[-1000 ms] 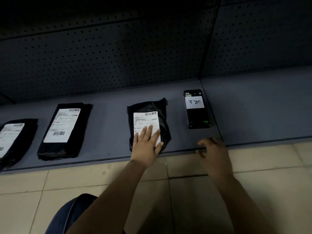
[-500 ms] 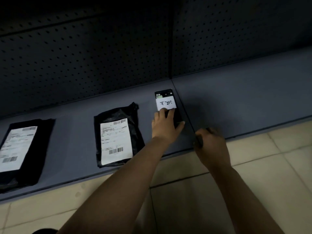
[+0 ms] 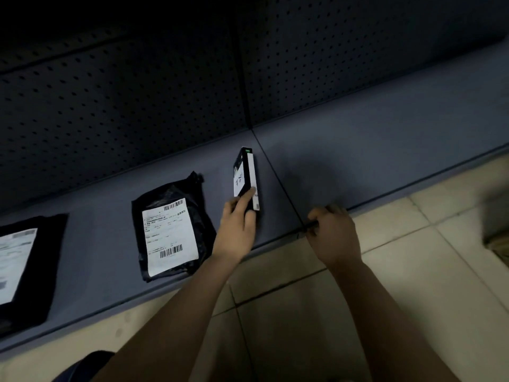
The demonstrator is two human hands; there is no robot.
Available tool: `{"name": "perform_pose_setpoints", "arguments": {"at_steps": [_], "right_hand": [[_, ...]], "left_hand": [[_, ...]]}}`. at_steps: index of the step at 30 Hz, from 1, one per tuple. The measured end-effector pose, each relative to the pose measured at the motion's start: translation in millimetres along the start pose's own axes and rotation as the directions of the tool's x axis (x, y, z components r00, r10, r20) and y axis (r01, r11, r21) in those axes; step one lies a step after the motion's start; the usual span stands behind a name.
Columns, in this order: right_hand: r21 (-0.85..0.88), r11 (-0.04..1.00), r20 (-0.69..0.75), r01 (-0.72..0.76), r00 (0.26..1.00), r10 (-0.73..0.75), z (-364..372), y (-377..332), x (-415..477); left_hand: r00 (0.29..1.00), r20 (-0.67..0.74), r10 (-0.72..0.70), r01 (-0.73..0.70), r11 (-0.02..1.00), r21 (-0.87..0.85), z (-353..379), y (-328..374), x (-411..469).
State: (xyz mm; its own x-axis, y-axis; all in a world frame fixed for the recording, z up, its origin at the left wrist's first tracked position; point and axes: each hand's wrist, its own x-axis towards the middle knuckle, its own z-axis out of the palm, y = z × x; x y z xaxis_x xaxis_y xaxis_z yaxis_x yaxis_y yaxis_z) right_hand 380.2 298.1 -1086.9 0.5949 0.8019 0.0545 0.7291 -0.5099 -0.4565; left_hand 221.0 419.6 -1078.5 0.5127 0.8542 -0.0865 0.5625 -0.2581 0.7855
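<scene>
Head view: at far left, a black parcel (image 3: 19, 268) with a white label is laid on the shelf (image 3: 371, 161) and is cut by the frame edge. A second parcel (image 3: 172, 230), also labelled, is laid just left of the left hand (image 3: 237, 224). The slim black box (image 3: 243, 172) is gripped at its near end by that hand and is tipped up on its long edge on the shelf. The shelf's front lip is clasped by the curled right hand (image 3: 332, 234), above the tiled floor (image 3: 413, 271).
</scene>
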Motion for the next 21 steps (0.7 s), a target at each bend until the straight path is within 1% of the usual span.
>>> {"name": "perform_pose_setpoints", "arguments": {"at_steps": [2, 5, 7, 8, 10, 11, 12, 14, 18, 21], "right_hand": [[0.010, 1.000, -0.017, -0.019, 1.000, 0.020, -3, 2, -1], [0.023, 0.999, -0.029, -0.028, 0.999, 0.029, -8, 3, -1], [0.037, 0.999, -0.039, -0.026, 0.999, 0.027, -10, 1, -1], [0.037, 0.999, -0.041, -0.025, 0.999, 0.026, -10, 0, -2], [0.031, 0.999, -0.030, -0.031, 0.999, 0.032, -11, -4, -2], [0.028, 0.999, -0.022, -0.034, 0.999, 0.034, -11, -5, -3], [0.028, 0.999, -0.016, -0.035, 0.999, 0.036, -12, -7, -4], [0.031, 0.999, -0.016, -0.030, 0.999, 0.030, -13, -9, -5], [0.050, 0.999, -0.031, -0.009, 0.999, 0.011, -17, -11, -9], [0.077, 0.996, -0.054, 0.041, 0.998, -0.037, -23, -16, -11]], "left_hand": [[0.999, -0.040, -0.002, 0.003, 1.000, 0.021, -5, 1, -4], [0.987, -0.158, -0.009, 0.022, 0.997, 0.080, -15, 3, -3], [0.978, -0.209, -0.026, 0.039, 0.998, 0.057, -18, -4, 1], [0.971, -0.223, -0.081, 0.079, 0.997, -0.018, -19, -9, 3], [0.954, -0.200, -0.224, 0.169, 0.951, -0.257, -18, -18, 2], [0.948, -0.177, -0.266, 0.194, 0.920, -0.339, -16, -22, 0], [0.946, -0.158, -0.285, 0.208, 0.902, -0.379, -13, -27, -2], [0.951, -0.128, -0.281, 0.207, 0.888, -0.411, -8, -30, -9], [0.965, -0.117, -0.234, 0.164, 0.890, -0.426, -5, -27, -22], [0.983, -0.137, -0.125, 0.076, 0.944, -0.321, -14, -22, -27]]}}
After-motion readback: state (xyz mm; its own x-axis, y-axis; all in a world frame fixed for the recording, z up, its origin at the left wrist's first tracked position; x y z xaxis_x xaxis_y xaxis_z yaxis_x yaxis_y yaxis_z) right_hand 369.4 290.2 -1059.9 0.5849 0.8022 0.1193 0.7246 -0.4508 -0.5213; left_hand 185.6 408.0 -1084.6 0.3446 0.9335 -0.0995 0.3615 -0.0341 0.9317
